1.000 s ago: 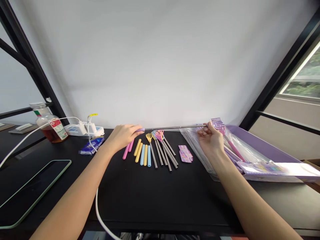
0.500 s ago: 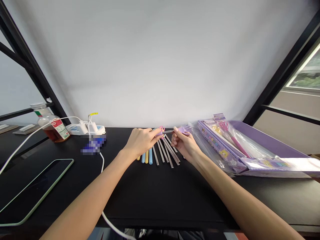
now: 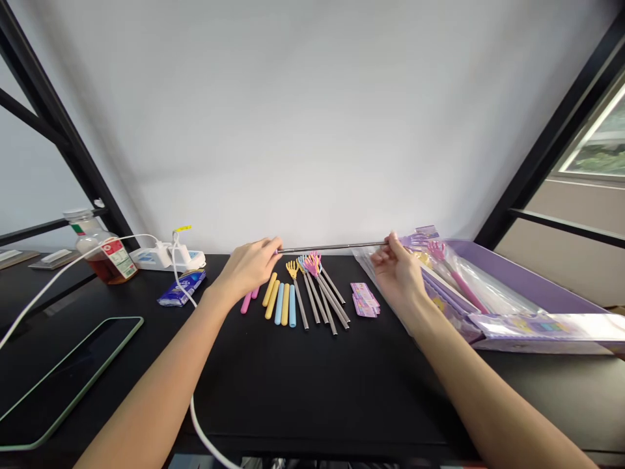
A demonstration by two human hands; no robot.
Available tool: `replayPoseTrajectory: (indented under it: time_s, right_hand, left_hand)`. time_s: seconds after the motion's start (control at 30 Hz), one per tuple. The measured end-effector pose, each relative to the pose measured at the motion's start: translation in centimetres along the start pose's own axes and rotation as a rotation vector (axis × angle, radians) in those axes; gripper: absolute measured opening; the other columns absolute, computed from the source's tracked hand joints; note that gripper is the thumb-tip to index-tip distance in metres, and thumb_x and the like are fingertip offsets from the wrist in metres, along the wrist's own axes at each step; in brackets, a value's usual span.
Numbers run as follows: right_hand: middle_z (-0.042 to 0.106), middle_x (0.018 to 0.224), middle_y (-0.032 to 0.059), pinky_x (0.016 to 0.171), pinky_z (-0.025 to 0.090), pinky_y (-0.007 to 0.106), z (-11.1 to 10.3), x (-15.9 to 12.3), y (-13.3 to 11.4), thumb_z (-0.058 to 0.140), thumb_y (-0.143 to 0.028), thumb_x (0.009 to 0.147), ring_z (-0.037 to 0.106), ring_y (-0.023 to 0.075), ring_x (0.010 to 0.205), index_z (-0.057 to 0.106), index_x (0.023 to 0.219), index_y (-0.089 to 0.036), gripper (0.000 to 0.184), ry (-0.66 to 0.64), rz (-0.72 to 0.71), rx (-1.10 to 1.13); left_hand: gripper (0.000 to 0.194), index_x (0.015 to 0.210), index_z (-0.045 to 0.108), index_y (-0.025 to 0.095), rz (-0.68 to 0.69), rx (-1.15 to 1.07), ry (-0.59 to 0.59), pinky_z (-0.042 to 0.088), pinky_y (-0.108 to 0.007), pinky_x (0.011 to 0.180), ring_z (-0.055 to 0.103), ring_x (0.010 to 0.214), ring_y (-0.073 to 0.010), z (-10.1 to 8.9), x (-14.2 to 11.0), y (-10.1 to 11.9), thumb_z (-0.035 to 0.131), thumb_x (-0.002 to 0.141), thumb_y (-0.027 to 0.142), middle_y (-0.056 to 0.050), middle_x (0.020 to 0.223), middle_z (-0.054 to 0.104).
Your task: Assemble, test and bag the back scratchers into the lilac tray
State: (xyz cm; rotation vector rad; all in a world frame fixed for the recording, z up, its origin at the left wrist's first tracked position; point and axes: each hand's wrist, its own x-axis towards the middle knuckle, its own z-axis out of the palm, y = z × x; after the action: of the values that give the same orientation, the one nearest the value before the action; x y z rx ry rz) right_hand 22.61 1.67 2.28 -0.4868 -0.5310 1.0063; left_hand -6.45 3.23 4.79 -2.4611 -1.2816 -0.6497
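A telescopic back scratcher (image 3: 332,247) is stretched out level between my hands, its thin metal rod drawn long. My left hand (image 3: 251,264) is closed around its purple handle, mostly hidden by the fingers. At the other end my right hand (image 3: 398,260) pinches the rod near the purple claw head (image 3: 415,241). Below the rod lie several back scratcher rods (image 3: 322,296) with yellow, blue and pink claw heads, fanned out on the black table. Loose handle sleeves (image 3: 278,304) in pink, yellow and blue lie left of them, near my left hand.
Small purple cards (image 3: 364,301) lie by my right hand. A purple box (image 3: 517,270) at right holds a pink scratcher (image 3: 461,280) and clear plastic bags. At left are a phone (image 3: 63,378), a bottle (image 3: 105,251), a power strip (image 3: 168,257), a blue packet (image 3: 183,288) and a white cable (image 3: 195,417).
My hands have moved apart, the right one going right, and the back scratcher's rod has been pulled out long. The small purple cards and pink handles have come into view.
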Motion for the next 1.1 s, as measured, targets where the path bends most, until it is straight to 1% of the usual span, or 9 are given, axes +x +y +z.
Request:
replayPoseTrajectory:
  time_s: [0.13,0.27,0.43,0.6,0.77,0.87,0.93,1.03,1.1]
  right_hand:
    - [0.051,0.057,-0.0070,0.042,0.038,0.016,1.4,-2.2,2.2,0.095,-0.033,0.059,0.042,0.0031,0.046,0.063,0.072,-0.016,0.039,-0.203,0.194,-0.089]
    - [0.054,0.054,-0.0038,0.041,0.037,0.020,2.6,-3.8,3.5,0.089,-0.046,0.067,0.041,0.0043,0.043,0.070,0.074,-0.014,0.038,-0.355,0.207,-0.247]
    - [0.046,0.048,-0.0051,0.037,0.027,0.019,1.9,-1.8,1.3,0.089,-0.050,0.066,0.030,0.0016,0.040,0.067,0.064,-0.012,0.044,-0.110,0.021,-0.235]
    - [0.041,0.043,-0.0067,0.036,0.026,0.020,1.2,-0.6,0.2,0.079,-0.054,0.077,0.027,0.0028,0.038,0.066,0.063,-0.013,0.045,0.019,-0.065,-0.148]
    - [0.051,0.049,-0.0034,0.040,0.034,0.020,2.2,-2.4,2.0,0.079,-0.048,0.081,0.035,0.0041,0.040,0.066,0.067,-0.014,0.039,-0.115,0.112,-0.128]
    - [0.051,0.048,-0.0038,0.040,0.032,0.020,2.4,-2.5,2.0,0.078,-0.045,0.082,0.035,0.0045,0.040,0.065,0.069,-0.015,0.035,-0.185,0.145,-0.135]
    - [0.043,0.045,-0.0071,0.038,0.029,0.020,1.7,-1.6,0.6,0.075,-0.043,0.086,0.028,0.0037,0.037,0.060,0.067,-0.016,0.036,-0.106,0.075,-0.103]
    - [0.038,0.045,-0.0097,0.035,0.026,0.018,-0.4,0.7,-2.2,0.066,-0.037,0.094,0.021,0.0029,0.035,0.049,0.063,-0.019,0.040,0.188,-0.092,0.010]
    - [0.035,0.045,-0.0103,0.035,0.026,0.018,-1.7,1.8,-3.5,0.062,-0.041,0.096,0.020,0.0034,0.034,0.046,0.065,-0.020,0.041,0.237,-0.121,0.006]
  left_hand:
    - [0.026,0.108,0.063,0.024,0.126,0.095,0.079,0.034,-0.027,0.055,0.064,0.069,-0.0163,0.9,0.6,3.0,0.041,0.105,0.038,-0.002,0.089,0.068]
    - [0.038,0.097,0.066,0.021,0.215,0.141,0.132,0.024,-0.028,0.050,0.060,0.063,-0.0153,1.7,1.0,4.2,0.034,0.107,0.041,-0.002,0.075,0.063]
    - [0.031,0.087,0.065,0.023,0.138,0.093,0.053,0.025,-0.027,0.051,0.057,0.060,-0.0150,0.8,1.1,1.7,0.045,0.103,0.041,0.001,0.070,0.063]
    - [0.025,0.085,0.067,0.025,0.066,0.028,0.008,0.031,-0.027,0.054,0.060,0.064,-0.0161,-0.2,1.1,0.6,0.050,0.101,0.036,0.003,0.074,0.067]
    - [0.025,0.112,0.069,0.026,0.138,0.118,0.144,0.031,-0.028,0.053,0.061,0.065,-0.0163,0.9,1.1,2.9,0.049,0.102,0.036,0.000,0.083,0.069]
    - [0.036,0.102,0.071,0.025,0.227,0.177,0.191,0.025,-0.028,0.048,0.054,0.053,-0.0139,1.2,1.3,3.8,0.038,0.106,0.038,0.000,0.070,0.062]
    - [0.037,0.098,0.072,0.024,0.246,0.170,0.228,0.027,-0.027,0.048,0.055,0.055,-0.0138,1.0,1.1,2.9,0.039,0.106,0.038,0.000,0.069,0.062]
    - [0.033,0.096,0.072,0.023,0.222,0.128,0.259,0.039,-0.027,0.057,0.063,0.070,-0.0162,0.5,0.6,0.1,0.043,0.105,0.037,-0.002,0.077,0.067]
    - [0.032,0.095,0.072,0.022,0.202,0.094,0.246,0.043,-0.028,0.062,0.064,0.074,-0.0170,0.3,0.3,-1.1,0.044,0.104,0.036,-0.002,0.081,0.069]
